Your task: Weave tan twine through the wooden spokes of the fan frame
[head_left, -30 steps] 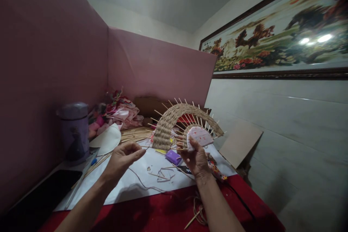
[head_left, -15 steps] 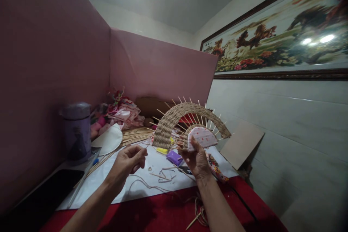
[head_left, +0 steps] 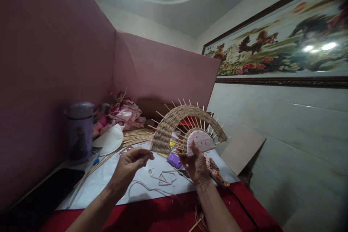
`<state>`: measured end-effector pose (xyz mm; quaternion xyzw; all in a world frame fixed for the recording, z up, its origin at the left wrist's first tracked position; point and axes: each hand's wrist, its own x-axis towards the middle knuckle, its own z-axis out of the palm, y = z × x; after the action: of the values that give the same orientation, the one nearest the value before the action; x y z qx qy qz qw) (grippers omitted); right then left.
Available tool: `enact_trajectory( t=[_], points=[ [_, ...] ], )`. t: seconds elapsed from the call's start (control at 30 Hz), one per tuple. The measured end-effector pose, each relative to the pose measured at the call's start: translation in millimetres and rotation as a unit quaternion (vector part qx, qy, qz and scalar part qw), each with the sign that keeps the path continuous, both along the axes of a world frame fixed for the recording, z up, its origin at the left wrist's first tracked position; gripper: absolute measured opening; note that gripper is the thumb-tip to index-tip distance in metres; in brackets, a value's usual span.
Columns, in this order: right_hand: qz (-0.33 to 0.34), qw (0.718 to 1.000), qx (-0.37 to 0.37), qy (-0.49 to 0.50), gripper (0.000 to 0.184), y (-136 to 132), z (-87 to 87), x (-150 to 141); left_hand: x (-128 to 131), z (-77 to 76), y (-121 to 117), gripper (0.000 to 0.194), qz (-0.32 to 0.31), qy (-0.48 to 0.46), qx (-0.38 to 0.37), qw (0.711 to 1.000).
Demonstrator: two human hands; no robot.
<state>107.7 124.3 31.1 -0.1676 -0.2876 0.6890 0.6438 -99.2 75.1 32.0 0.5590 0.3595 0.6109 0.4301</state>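
My right hand [head_left: 195, 165] grips a half-round woven fan [head_left: 165, 130] by its base, with the thumb over the white padded half-disc [head_left: 199, 142] that has red dots. Thin wooden sticks radiate from that centre through a wide brown woven cord band and poke out past its outer edge. At the band's lower left corner, my left hand [head_left: 133, 161] is closed in a pinch on a thin cord, mostly hidden by the fingers. Brown cord [head_left: 148, 186] trails over the white sheet below.
A purple lidded cup [head_left: 79, 132], a black phone [head_left: 58, 185] and a white pleated fan shape [head_left: 111, 139] stand or lie at left. Behind are bundled sticks [head_left: 136, 136] and pink cloth [head_left: 129, 116]. A purple packet [head_left: 174, 160] and stick scraps lie below the fan.
My left hand has moved slightly right, closer to the band's lower left corner. The fan has shifted a little and tilted in my right hand. The view has shifted slightly too.
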Motion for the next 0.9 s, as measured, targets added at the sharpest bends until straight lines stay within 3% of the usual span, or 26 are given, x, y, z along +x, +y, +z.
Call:
enact_trajectory(
  t=[0.37,0.9],
  points=[
    [-0.016,0.999,0.031,-0.041,0.022,-4.3,-1.5,-4.9,6.5,1.1,2.1,0.026,0.057,-0.053,-0.018,0.997],
    [-0.019,0.997,0.036,-0.069,0.022,-4.9,-4.9,-6.5,3.7,1.3,2.2,0.025,0.074,-0.098,-0.053,0.991]
  ],
)
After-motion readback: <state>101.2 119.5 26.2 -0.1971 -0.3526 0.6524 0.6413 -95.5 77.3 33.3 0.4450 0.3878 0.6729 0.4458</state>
